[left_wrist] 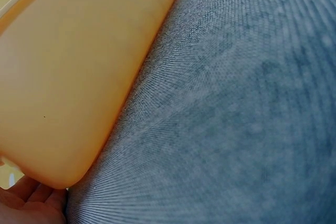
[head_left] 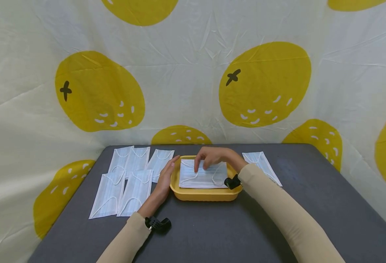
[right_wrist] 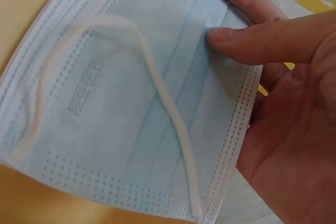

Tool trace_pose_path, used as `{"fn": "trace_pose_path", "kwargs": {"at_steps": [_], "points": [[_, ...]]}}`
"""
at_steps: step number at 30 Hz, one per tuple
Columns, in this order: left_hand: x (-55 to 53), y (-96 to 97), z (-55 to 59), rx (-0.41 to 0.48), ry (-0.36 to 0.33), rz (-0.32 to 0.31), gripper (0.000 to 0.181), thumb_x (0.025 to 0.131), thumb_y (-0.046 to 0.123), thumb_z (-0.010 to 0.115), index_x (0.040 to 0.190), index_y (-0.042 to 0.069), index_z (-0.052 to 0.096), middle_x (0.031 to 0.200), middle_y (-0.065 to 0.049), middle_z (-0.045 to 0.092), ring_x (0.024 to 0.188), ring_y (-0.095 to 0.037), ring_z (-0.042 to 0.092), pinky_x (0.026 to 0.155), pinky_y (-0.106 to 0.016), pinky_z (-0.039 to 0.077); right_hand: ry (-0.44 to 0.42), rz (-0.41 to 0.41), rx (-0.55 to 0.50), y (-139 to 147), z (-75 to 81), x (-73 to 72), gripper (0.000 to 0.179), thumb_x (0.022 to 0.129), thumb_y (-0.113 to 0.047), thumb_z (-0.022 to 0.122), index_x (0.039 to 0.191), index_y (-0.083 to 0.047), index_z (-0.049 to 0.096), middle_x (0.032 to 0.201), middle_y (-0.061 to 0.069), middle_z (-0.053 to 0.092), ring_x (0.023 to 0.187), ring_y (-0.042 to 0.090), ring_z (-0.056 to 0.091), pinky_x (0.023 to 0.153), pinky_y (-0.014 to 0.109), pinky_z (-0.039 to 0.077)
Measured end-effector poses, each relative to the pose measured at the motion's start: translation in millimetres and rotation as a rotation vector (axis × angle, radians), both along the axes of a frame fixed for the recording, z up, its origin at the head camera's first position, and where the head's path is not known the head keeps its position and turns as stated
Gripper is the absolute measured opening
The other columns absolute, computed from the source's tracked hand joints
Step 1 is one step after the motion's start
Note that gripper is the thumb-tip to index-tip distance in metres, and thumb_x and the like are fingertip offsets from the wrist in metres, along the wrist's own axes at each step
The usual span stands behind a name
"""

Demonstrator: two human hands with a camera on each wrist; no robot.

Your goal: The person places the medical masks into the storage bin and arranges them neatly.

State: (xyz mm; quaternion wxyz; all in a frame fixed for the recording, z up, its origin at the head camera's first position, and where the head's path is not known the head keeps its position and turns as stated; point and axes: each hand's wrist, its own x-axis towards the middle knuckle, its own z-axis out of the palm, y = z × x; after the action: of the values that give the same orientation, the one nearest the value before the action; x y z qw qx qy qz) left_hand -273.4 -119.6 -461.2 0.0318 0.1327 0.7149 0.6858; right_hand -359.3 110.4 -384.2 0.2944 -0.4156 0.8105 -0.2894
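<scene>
A stack of pale blue face masks (head_left: 209, 179) with white ear loops lies in a yellow tray (head_left: 206, 195). My right hand (head_left: 212, 156) reaches down over the stack from the far side. In the right wrist view, its thumb and a finger touch the top face mask (right_wrist: 121, 103), their tips apart. My left hand (head_left: 164, 179) rests along the tray's left side with fingers extended. In the left wrist view, the left hand (left_wrist: 34, 203) shows at the corner of the tray (left_wrist: 79, 77); part of it is out of frame.
Several face masks (head_left: 107, 195) are laid out on the dark table (head_left: 199, 233) left of the tray, some overlapping. Another face mask (head_left: 262, 166) lies to the right, partly behind the right forearm. A curtain (head_left: 183, 91) with yellow fruit shapes hangs behind the table.
</scene>
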Motion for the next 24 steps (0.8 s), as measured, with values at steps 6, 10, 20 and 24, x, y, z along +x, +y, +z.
{"fn": "trace_pose_path", "kwargs": {"at_steps": [6,10,20,24], "points": [[4.2,0.5,2.2,0.011,0.008,-0.006,0.047,0.107,0.026,0.023,0.151,0.01,0.031,0.158,-0.008,0.027,0.148,-0.027,0.018,0.121,-0.048,0.014,0.065,0.009,0.031,-3.1,-0.7,2.6,0.04,0.077,0.017,0.05,0.101,-0.003,0.074,0.105,0.007,0.07,0.083,0.013,0.043,0.073,0.024,0.036],[4.2,0.8,0.8,0.009,0.006,-0.002,0.046,0.107,0.026,0.024,0.15,0.012,0.032,0.158,-0.006,0.027,0.148,-0.026,0.019,0.121,-0.047,0.014,0.09,0.006,0.055,-3.8,-3.5,2.1,0.041,0.077,0.018,0.05,0.101,-0.005,0.075,0.105,0.005,0.071,0.085,0.013,0.044,0.075,0.025,0.037],[4.5,1.0,2.8,0.005,0.006,-0.001,0.046,0.107,0.025,0.022,0.15,0.011,0.032,0.158,-0.007,0.026,0.149,-0.027,0.016,0.121,-0.049,0.012,0.111,-0.037,0.125,-5.0,-3.6,4.9,0.043,0.079,0.015,0.049,0.1,-0.011,0.075,0.108,-0.001,0.067,0.092,0.016,0.046,0.08,0.028,0.037],[4.5,0.8,3.1,0.01,0.009,-0.001,0.046,0.107,0.026,0.023,0.15,0.011,0.032,0.158,-0.007,0.026,0.149,-0.027,0.016,0.121,-0.048,0.012,0.135,-0.042,0.133,-4.8,-1.4,5.2,0.045,0.079,0.015,0.047,0.101,-0.012,0.075,0.111,-0.001,0.067,0.094,0.016,0.047,0.081,0.029,0.037]]}}
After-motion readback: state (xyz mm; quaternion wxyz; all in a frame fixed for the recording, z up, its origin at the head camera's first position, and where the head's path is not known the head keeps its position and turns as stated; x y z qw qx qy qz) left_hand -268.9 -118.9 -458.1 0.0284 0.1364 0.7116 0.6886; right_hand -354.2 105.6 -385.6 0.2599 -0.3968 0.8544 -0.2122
